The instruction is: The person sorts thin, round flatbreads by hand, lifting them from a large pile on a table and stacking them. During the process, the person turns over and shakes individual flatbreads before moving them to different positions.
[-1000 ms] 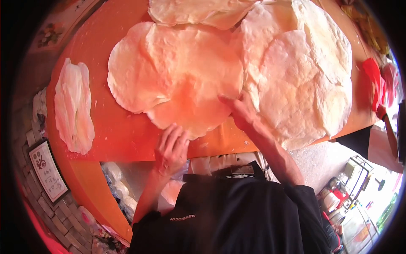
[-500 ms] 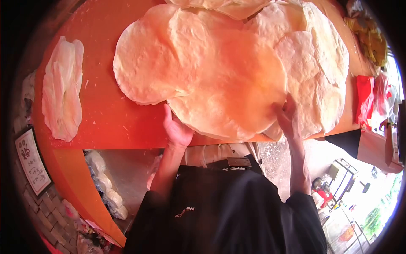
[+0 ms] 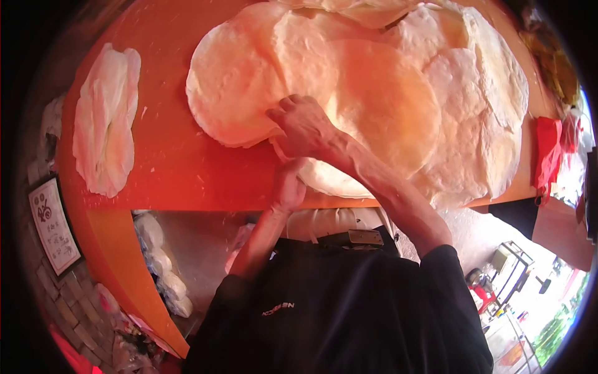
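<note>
A thin round flatbread [image 3: 386, 100] lies near the table's front edge, overlapping others. My right hand [image 3: 304, 126] reaches across to its left side, fingers curled down and closed at the sheet. Just below, my left hand [image 3: 289, 186] is at the near-left edge of the same flatbread. Its fingers are partly hidden under my right hand and the sheet, but it appears to pinch the edge. Beyond my right hand's knuckles spreads another round flatbread [image 3: 230, 75]. Wrinkled flatbreads [image 3: 476, 118] lie overlapping to the right.
A folded flatbread [image 3: 107, 124] lies at the left of the orange table [image 3: 165, 156]. Red and clear bags [image 3: 548, 153] hang by the right end. Below the left side sit several white bundles [image 3: 165, 268] and a framed sign [image 3: 55, 225].
My right hand has left the flatbread's right edge and crossed leftward to beside my left hand. My left hand stays near the front edge. The view has shifted slightly.
</note>
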The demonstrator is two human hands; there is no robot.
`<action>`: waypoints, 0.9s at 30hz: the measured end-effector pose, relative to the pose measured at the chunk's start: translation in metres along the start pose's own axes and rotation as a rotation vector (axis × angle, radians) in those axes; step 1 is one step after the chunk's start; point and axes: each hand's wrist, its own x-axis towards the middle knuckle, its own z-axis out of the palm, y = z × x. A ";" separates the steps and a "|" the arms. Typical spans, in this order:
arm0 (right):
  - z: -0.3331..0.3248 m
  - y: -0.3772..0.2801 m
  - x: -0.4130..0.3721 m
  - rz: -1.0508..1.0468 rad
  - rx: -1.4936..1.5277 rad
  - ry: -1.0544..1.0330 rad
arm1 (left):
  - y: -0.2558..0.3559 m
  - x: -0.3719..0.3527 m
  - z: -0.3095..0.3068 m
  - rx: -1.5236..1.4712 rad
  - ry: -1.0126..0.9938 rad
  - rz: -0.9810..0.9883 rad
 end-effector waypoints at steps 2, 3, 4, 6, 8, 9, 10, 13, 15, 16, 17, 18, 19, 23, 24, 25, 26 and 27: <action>0.005 0.007 0.009 -0.034 -0.119 -0.085 | 0.019 -0.005 0.028 -0.225 0.109 -0.118; 0.001 0.006 0.012 -0.048 -0.181 -0.131 | 0.018 -0.008 0.027 -0.252 0.119 -0.093; -0.004 0.007 0.013 -0.045 -0.152 -0.081 | 0.017 -0.011 0.025 -0.279 0.127 -0.068; -0.045 0.000 0.013 -0.121 -0.196 0.137 | 0.025 -0.015 0.014 -0.318 0.135 -0.043; -0.097 -0.020 -0.003 -0.165 -0.277 0.180 | 0.048 -0.025 0.007 -0.348 0.147 -0.035; -0.107 -0.026 -0.020 -0.161 -0.270 0.145 | 0.057 -0.027 0.003 -0.365 0.143 -0.033; -0.115 -0.031 -0.036 -0.160 -0.265 0.108 | 0.059 -0.029 -0.009 -0.383 0.134 -0.025; -0.088 -0.021 -0.096 -0.048 -0.141 -0.140 | 0.051 -0.036 -0.032 -0.392 0.181 -0.009; -0.066 -0.016 -0.117 0.026 -0.045 -0.206 | 0.046 -0.034 -0.024 -0.341 0.291 -0.016; -0.065 -0.017 -0.118 0.048 0.037 -0.181 | 0.045 -0.035 -0.018 -0.313 0.250 0.029; -0.067 -0.021 -0.118 0.075 0.119 -0.156 | 0.048 -0.037 -0.013 -0.293 0.213 0.040; -0.072 -0.031 -0.112 0.104 0.198 -0.125 | 0.055 -0.037 -0.004 -0.271 0.170 0.050; -0.073 -0.037 -0.103 0.130 0.269 -0.076 | 0.066 -0.036 0.009 -0.248 0.123 0.060; -0.047 -0.038 -0.067 0.250 0.491 0.055 | 0.084 -0.026 0.026 -0.102 0.125 0.079; -0.048 -0.038 -0.064 0.287 0.503 -0.001 | 0.091 -0.026 0.035 -0.085 0.157 0.126; -0.047 -0.037 -0.064 0.350 0.585 -0.043 | 0.092 -0.028 0.033 -0.091 0.125 0.124; -0.047 -0.037 -0.064 0.414 0.665 -0.087 | 0.093 -0.029 0.029 -0.101 0.092 0.121; -0.048 -0.036 -0.064 0.477 0.743 -0.131 | 0.093 -0.029 0.026 -0.112 0.059 0.119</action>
